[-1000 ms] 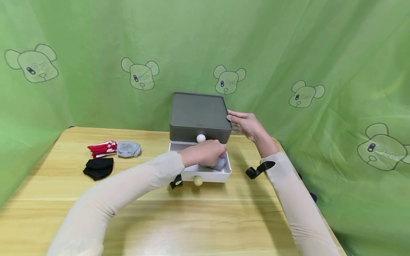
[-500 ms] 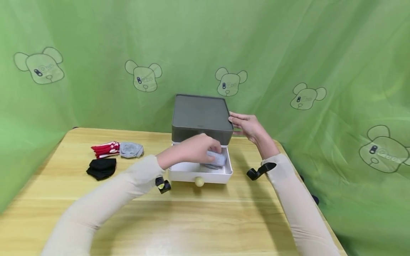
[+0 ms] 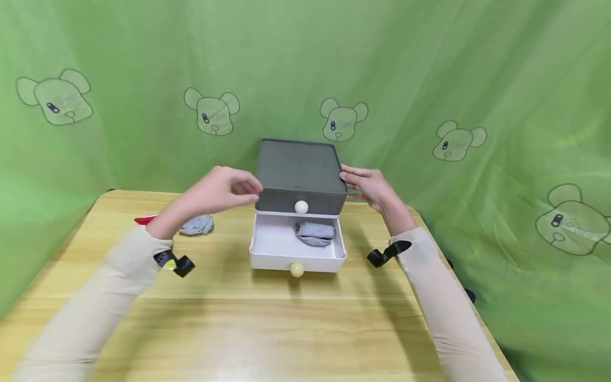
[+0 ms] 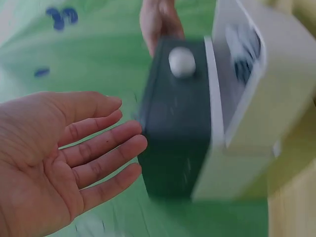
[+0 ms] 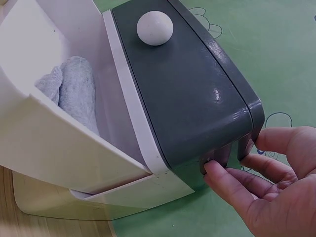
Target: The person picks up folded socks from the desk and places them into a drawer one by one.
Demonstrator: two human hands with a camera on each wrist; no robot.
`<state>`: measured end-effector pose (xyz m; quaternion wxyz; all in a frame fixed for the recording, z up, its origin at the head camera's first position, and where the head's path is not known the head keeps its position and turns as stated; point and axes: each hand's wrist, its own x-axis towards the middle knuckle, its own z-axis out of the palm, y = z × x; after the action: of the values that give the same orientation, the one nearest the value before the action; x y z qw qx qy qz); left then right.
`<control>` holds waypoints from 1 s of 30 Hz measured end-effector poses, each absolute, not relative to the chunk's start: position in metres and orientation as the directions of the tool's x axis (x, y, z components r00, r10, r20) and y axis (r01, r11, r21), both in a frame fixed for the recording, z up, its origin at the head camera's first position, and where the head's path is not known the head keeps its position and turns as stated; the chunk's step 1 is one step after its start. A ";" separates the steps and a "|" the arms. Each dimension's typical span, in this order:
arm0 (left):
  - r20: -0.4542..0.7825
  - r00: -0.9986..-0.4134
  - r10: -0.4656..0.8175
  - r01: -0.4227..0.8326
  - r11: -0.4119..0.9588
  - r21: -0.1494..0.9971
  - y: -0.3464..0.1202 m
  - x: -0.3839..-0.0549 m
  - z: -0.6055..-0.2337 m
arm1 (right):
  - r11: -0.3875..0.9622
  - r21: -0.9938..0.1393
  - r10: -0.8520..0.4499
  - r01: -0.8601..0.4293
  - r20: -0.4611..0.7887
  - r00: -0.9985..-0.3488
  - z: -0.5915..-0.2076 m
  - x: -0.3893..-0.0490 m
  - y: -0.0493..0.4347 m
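Observation:
A small dark grey drawer box (image 3: 298, 167) with white lower parts stands on the table. Its lower white drawer (image 3: 272, 244) is pulled out and holds a folded grey sock (image 3: 315, 232). My left hand (image 3: 224, 188) is beside the box's front left corner, fingers extended and holding nothing; in the left wrist view its fingertips are close to the grey side, and contact cannot be told. On the opposite side, my right hand (image 3: 367, 185) rests its fingertips against the box's right wall and top edge. A white knob (image 5: 155, 28) marks the shut upper drawer.
On the left of the wooden table (image 3: 286, 329) lie a grey folded cloth (image 3: 198, 225) and a red one (image 3: 145, 219), both partly hidden by my left arm. A green curtain (image 3: 286, 63) hangs behind and to the right.
My left hand has let go of the grey sock in the drawer, risen out and moved left to the box's left side. My right hand stays at the right wall.

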<state>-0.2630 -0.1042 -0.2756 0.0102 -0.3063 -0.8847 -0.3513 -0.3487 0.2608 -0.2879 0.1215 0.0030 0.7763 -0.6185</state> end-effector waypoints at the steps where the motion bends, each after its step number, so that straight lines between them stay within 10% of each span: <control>1: 0.229 -0.823 0.519 0.537 0.580 0.613 -0.114 -0.266 -0.278 | 0.235 -0.960 -0.144 0.154 -0.191 -0.971 -0.288 -0.349 0.261; 30: -0.109 -0.925 0.364 0.263 0.820 0.509 -0.221 -0.330 -0.390 | 0.226 -0.959 -0.135 0.172 -0.206 -0.969 -0.284 -0.346 0.259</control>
<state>-0.3296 -0.2215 -0.3897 -0.1012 -0.1654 -0.9484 -0.2507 -0.3458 0.2590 -0.2838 0.1234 0.0121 0.7732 -0.6219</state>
